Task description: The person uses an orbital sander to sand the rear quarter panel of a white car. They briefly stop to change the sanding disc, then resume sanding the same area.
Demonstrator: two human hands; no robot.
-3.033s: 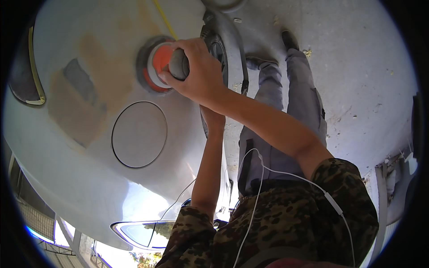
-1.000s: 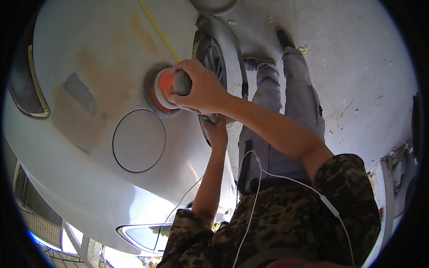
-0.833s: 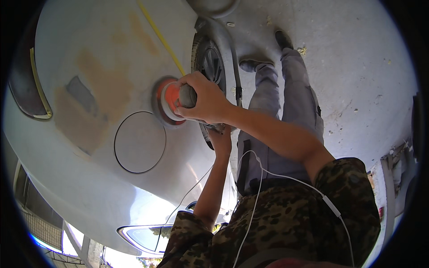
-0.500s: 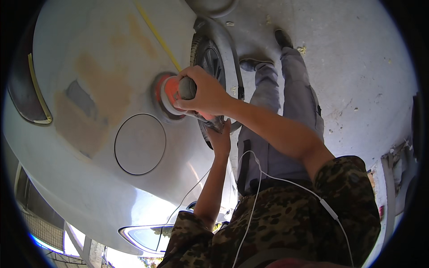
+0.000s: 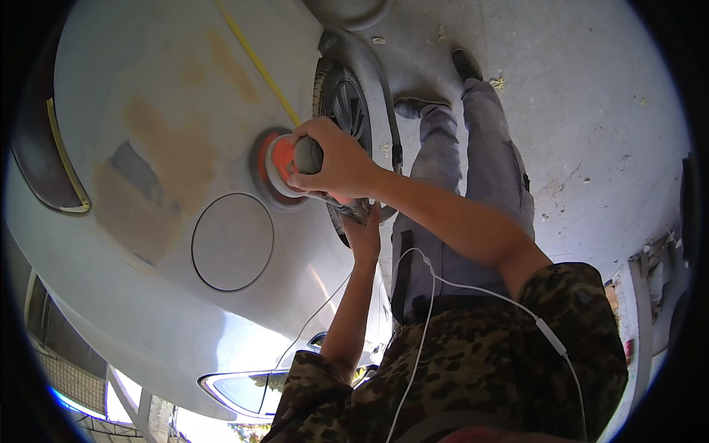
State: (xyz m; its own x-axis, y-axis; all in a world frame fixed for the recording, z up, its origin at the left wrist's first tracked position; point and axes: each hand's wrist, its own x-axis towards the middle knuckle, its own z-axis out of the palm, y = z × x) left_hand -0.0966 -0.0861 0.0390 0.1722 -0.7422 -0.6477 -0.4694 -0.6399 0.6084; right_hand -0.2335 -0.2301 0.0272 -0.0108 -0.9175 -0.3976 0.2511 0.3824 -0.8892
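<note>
My right hand (image 5: 336, 161) grips the grey knob on top of an orange round sander (image 5: 279, 166), whose pad is pressed flat against the white car body panel (image 5: 148, 88). My left hand (image 5: 363, 225) reaches up from below and holds the sander's rear handle under my right wrist. The sander sits just right of tan and grey sanded patches (image 5: 159, 177) and above right of the round fuel flap (image 5: 232, 241). A yellow tape line (image 5: 255, 63) runs up from the sander.
The car's wheel and arch (image 5: 354, 111) lie right behind the sander. My grey-trousered legs (image 5: 473, 162) stand on a concrete floor (image 5: 591, 111). A white cable (image 5: 436, 280) hangs across my camouflage shirt. A taped window edge (image 5: 63, 162) is at the left.
The sander and both hands have slid right and slightly down across the panel, from above the fuel flap toward the wheel arch.
</note>
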